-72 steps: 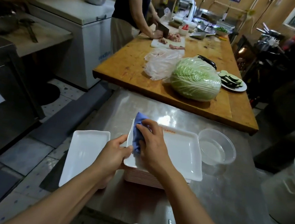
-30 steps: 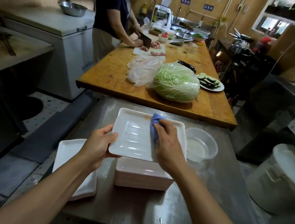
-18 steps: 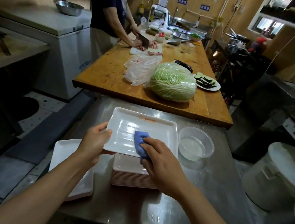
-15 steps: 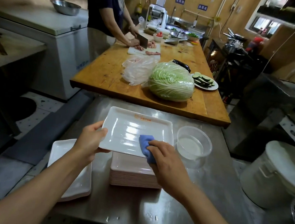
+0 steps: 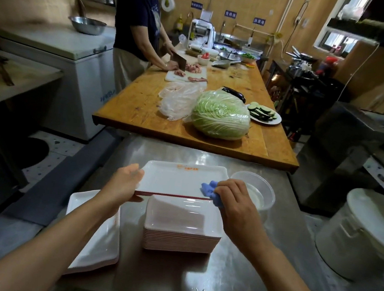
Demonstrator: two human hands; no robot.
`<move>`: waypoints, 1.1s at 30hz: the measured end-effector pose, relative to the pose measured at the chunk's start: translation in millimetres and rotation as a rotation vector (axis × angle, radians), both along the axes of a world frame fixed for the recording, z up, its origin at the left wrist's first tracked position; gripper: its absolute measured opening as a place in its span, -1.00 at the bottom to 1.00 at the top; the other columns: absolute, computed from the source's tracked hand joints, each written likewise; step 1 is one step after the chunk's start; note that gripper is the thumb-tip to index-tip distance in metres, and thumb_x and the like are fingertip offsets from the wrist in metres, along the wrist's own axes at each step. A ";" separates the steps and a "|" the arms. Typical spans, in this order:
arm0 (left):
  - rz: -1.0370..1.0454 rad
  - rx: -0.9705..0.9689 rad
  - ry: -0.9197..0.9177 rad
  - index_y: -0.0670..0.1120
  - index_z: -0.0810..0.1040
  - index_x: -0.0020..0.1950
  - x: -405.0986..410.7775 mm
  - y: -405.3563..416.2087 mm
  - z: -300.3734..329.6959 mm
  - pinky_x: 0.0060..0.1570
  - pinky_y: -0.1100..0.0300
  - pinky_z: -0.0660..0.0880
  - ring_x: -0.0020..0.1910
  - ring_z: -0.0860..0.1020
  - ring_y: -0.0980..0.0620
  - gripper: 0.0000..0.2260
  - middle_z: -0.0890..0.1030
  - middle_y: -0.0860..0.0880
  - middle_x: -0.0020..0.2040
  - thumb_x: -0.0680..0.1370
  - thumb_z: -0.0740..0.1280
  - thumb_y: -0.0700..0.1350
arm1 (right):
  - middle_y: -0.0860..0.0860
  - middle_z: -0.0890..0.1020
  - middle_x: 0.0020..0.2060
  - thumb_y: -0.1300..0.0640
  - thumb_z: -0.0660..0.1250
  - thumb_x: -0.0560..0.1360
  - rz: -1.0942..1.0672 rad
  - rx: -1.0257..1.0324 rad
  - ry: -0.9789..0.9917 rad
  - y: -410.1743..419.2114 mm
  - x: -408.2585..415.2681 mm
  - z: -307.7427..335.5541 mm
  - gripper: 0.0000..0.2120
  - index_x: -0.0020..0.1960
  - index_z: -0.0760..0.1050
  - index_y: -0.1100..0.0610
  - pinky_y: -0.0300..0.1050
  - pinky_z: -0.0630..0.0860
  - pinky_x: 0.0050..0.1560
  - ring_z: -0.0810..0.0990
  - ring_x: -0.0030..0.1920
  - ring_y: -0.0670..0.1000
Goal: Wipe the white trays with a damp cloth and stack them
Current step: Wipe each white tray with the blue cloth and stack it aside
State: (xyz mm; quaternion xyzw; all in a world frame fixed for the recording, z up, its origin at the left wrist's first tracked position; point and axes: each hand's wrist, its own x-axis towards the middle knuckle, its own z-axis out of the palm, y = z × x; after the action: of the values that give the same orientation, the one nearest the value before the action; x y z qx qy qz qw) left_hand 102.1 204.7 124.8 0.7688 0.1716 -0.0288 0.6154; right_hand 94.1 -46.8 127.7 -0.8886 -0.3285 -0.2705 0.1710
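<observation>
My left hand [image 5: 123, 183] grips 1 glossy rectangular white tray [image 5: 177, 179] by its edge; my right hand [image 5: 233, 198] pinches a crumpled blue cloth [image 5: 208, 188] on the opposite corner.

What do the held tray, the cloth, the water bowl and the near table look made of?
Tray: glossy white, likely melamine or plastic; thin rim, soft glare.
Cloth: blue, soft fabric, bunched in the right hand.
Bowl: clear plastic; water shows through.
Table: brushed steel, by its dull reflections.
</observation>
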 end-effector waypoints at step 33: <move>-0.144 -0.212 -0.360 -0.13 0.60 -0.14 -47.8 -28.3 44.1 -0.29 0.21 0.55 -0.30 0.61 0.06 -0.78 0.67 -0.04 -0.29 0.31 0.46 -0.38 | 0.16 0.41 0.32 0.01 0.05 0.56 -0.023 0.028 0.021 92.7 6.8 72.0 -0.52 0.44 0.30 0.14 0.10 0.29 0.31 0.37 0.26 0.19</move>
State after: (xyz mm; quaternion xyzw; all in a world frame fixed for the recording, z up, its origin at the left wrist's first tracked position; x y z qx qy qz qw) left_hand 54.3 176.4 168.8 0.7027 -0.0004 0.0469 0.7099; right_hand 100.8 45.9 199.7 -0.8927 -0.3126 -0.2676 0.1839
